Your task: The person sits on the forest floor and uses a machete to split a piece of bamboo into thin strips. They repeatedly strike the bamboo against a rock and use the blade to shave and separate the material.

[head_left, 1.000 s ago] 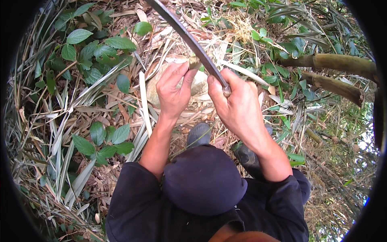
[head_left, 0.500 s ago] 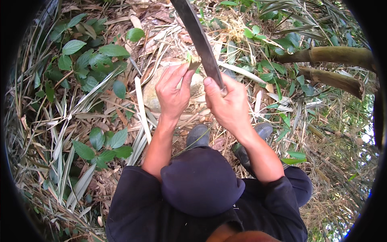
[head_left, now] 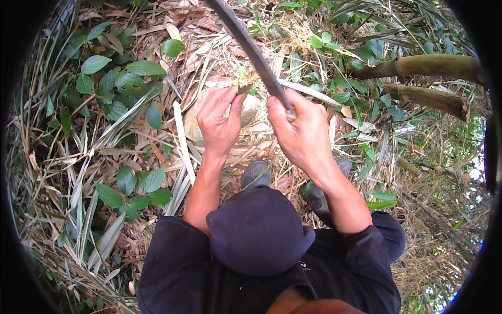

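Head view: pinching a short greenish-brown piece (head_left: 244, 88) between thumb and fingers of the left grip (head_left: 218, 123), above a pale rock (head_left: 250, 111). Clamping right grip (head_left: 300, 128) round the near end of a long dark blade (head_left: 251, 49), thumb along it; slanting up-left past the piece, out of frame. Left of the rock, a pale strip (head_left: 183, 141) on dry leaf litter (head_left: 201, 26). At far right, thick bamboo stems (head_left: 439, 66). Below, dark cap (head_left: 259, 233) and grey boots (head_left: 255, 174).

Leafy plants (head_left: 144, 68) grow left of bamboo stems (head_left: 439, 68).
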{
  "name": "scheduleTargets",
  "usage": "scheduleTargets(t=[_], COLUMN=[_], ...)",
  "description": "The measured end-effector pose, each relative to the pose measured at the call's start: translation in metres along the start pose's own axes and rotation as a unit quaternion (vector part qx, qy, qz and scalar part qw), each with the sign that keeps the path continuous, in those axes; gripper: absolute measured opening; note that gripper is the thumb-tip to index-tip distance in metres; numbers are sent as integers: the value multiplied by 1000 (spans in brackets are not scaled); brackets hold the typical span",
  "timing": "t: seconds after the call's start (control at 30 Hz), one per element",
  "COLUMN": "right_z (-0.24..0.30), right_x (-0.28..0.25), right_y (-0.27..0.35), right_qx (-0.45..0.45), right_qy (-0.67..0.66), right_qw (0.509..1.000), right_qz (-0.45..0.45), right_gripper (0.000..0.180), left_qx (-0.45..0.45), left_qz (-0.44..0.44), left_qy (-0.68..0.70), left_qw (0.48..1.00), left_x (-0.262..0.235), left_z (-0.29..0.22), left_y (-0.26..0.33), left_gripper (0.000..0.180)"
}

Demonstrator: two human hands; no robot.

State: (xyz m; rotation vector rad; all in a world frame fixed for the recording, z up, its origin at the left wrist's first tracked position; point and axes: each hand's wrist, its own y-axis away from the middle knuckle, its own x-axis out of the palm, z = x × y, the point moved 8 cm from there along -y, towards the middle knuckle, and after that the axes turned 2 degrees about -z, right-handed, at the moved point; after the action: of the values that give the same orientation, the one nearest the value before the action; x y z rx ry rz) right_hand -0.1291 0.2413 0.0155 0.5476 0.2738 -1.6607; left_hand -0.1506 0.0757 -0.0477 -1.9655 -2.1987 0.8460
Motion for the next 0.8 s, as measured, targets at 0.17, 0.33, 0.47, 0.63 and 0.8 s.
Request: scheduleTargets(t=[0.17, 0.33, 0.47, 0.63, 0.8], right_z=[7, 33, -2, -5, -4], right_x=[-8, -25, 11, 10, 14], right_y=[8, 9, 0, -1, -4], right_qx=[8, -51, 18, 42, 39], right_qy=[-69, -86, 41, 37, 47], right_qw=[998, 993, 996, 996, 995], right_qz=[9, -55, 75, 67, 81], right_gripper=[18, 19, 26, 28, 29], left_qx=[10, -1, -21, -24, 243], left_qz=[-2, 1, 8, -13, -239], left_qy=[-6, 6, 2, 26, 12], left_qw=[1000, 1000, 1000, 999, 940], left_x=[-1, 4, -5, -8, -79], left_z=[0, -7, -1, 2, -65], left_y=[0, -4, 5, 0, -70], left_gripper=[20, 19, 19, 18, 35])
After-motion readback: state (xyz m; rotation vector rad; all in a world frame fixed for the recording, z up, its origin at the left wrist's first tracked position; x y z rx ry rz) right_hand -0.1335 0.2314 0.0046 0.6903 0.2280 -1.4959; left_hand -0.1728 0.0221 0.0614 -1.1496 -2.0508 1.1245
